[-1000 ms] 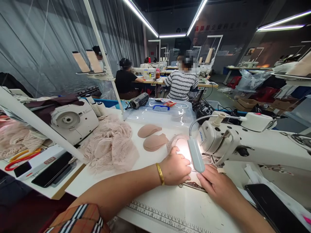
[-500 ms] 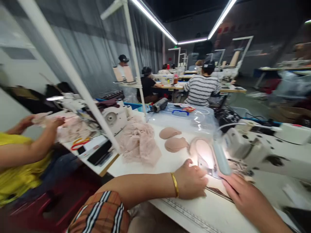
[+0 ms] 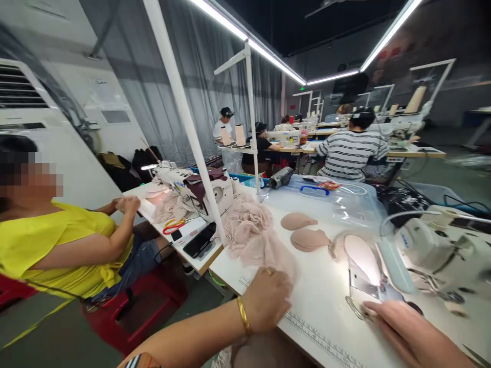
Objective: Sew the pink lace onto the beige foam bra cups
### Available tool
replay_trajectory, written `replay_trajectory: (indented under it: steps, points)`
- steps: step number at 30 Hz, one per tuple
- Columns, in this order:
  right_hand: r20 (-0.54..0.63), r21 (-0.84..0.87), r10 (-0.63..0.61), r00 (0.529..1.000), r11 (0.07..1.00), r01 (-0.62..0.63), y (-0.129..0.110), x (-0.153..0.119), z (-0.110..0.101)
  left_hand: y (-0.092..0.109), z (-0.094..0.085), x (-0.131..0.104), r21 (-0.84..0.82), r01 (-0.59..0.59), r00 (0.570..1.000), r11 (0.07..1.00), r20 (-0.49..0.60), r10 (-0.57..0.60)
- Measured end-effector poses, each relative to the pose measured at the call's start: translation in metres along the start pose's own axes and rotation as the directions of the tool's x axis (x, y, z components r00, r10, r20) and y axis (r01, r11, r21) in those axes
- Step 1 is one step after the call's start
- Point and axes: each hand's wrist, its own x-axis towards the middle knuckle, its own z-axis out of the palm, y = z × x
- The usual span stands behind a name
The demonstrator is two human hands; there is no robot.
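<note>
My left hand [image 3: 267, 300], with a gold bangle and a ring, hovers by the table's front edge, its fingers curled closed. Just behind it lies a pile of beige gathered fabric [image 3: 249, 225]; whether the fingers grip its lower end is hidden. My right hand [image 3: 412, 327] reaches in from the lower right with fingers pressed together, slightly blurred. Its fingertips meet a small looped metal piece [image 3: 355, 308] beside the sewing machine's plate [image 3: 360, 282]. A lit beige cup-shaped piece [image 3: 360, 253] lies at the needle area. Two more beige cup pieces [image 3: 310, 239] rest left of it.
The sewing machine [image 3: 441, 245] stands at right, with a pale lamp [image 3: 397, 266] on it. A clear plastic bin [image 3: 337, 199] sits behind. A white pole [image 3: 187, 122] rises at left, near a phone [image 3: 199, 240] and scissors [image 3: 174, 226]. A co-worker in yellow [image 3: 76, 245] sits left.
The view has turned left. My left hand has moved left, away from the machine, to the fabric pile's lower end. My right hand has come nearer the plate. The co-worker's hands are now together.
</note>
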Motion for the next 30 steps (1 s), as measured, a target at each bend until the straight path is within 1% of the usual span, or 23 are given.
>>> replay_trajectory:
  steps: [1,2,3,4,5,6,7,8,9,10,12,13,14,15,16,18,22,23,25,27,28,29,30]
  points:
    - [0.080,0.030,0.048,0.996,0.998,-0.051,-0.018,0.007,-0.002,0.011,0.005,-0.004,-0.049,-0.094,0.996,0.994,-0.012,0.093]
    - [0.119,0.059,0.100,0.988,0.992,-0.107,-0.034,0.015,-0.002,0.021,0.010,-0.008,-0.112,-0.185,0.983,0.976,-0.038,0.182]
    - [0.111,0.084,0.162,0.981,0.982,-0.171,-0.047,0.021,-0.003,0.028,0.013,-0.011,-0.188,-0.268,0.963,0.945,-0.084,0.257]
    - [0.125,0.106,0.215,0.969,0.968,-0.228,-0.057,0.028,-0.002,0.032,0.015,-0.012,-0.268,-0.330,0.942,0.905,-0.151,0.299]
    - [0.145,0.121,0.268,0.952,0.951,-0.286,-0.064,0.034,0.000,0.032,0.015,-0.011,-0.338,-0.363,0.926,0.868,-0.233,0.297]
    - [0.161,0.133,0.317,0.935,0.931,-0.339,-0.069,0.039,0.002,0.029,0.014,-0.007,-0.392,-0.368,0.915,0.843,-0.315,0.253]
    - [0.170,0.145,0.356,0.919,0.914,-0.380,-0.072,0.045,0.005,0.024,0.011,-0.001,-0.429,-0.344,0.908,0.836,-0.378,0.180]
    - [0.175,0.153,0.385,0.906,0.899,-0.411,-0.073,0.050,0.008,0.017,0.008,0.008,-0.450,-0.291,0.905,0.844,-0.416,0.090]
    - [0.173,0.157,0.403,0.899,0.889,-0.429,-0.074,0.057,0.012,0.009,0.005,0.019,-0.463,-0.213,0.905,0.860,-0.424,-0.004]
    - [0.167,0.162,0.412,0.896,0.885,-0.437,-0.075,0.064,0.017,0.001,0.002,0.030,-0.478,-0.117,0.912,0.871,-0.398,-0.096]
    - [0.156,0.176,0.407,0.900,0.885,-0.431,-0.076,0.079,0.028,-0.013,-0.002,0.051,-0.513,0.085,0.929,0.854,-0.269,-0.254]
    - [0.154,0.190,0.400,0.904,0.885,-0.424,-0.078,0.086,0.033,-0.019,-0.003,0.060,-0.528,0.161,0.932,0.834,-0.196,-0.304]
    - [0.157,0.209,0.391,0.907,0.884,-0.418,-0.080,0.093,0.039,-0.023,-0.003,0.067,-0.543,0.207,0.934,0.814,-0.136,-0.329]
    - [0.162,0.231,0.384,0.909,0.881,-0.414,-0.082,0.098,0.043,-0.025,-0.002,0.072,-0.562,0.223,0.938,0.797,-0.097,-0.332]
    - [0.169,0.254,0.382,0.909,0.874,-0.414,-0.084,0.102,0.046,-0.026,-0.001,0.075,-0.584,0.215,0.943,0.783,-0.084,-0.322]
    - [0.183,0.299,0.392,0.901,0.851,-0.431,-0.086,0.103,0.047,-0.025,0.001,0.076,-0.641,0.172,0.948,0.748,-0.100,-0.303]
    - [0.217,0.402,0.418,0.882,0.785,-0.471,-0.088,0.094,0.033,-0.016,0.000,0.069,-0.792,0.063,0.958,0.608,-0.123,-0.259]
    - [0.225,0.431,0.417,0.880,0.768,-0.474,-0.089,0.091,0.028,-0.012,0.000,0.067,-0.827,0.034,0.962,0.561,-0.125,-0.243]
    - [0.232,0.481,0.418,0.878,0.735,-0.477,-0.093,0.086,0.019,-0.004,-0.001,0.064,-0.903,-0.027,0.966,0.429,-0.135,-0.222]
    - [0.218,0.510,0.431,0.876,0.715,-0.479,-0.098,0.082,0.010,0.004,-0.002,0.061,-0.954,-0.069,0.964,0.292,-0.139,-0.227]
    - [0.203,0.522,0.442,0.874,0.706,-0.479,-0.101,0.080,0.007,0.008,-0.002,0.059,-0.966,-0.076,0.963,0.247,-0.136,-0.233]
    - [0.187,0.540,0.457,0.870,0.691,-0.480,-0.104,0.078,0.003,0.012,-0.002,0.058,-0.969,-0.076,0.962,0.234,-0.133,-0.239]
    - [0.176,0.568,0.474,0.863,0.667,-0.482,-0.107,0.076,0.000,0.014,-0.002,0.057,-0.966,-0.067,0.962,0.251,-0.130,-0.242]
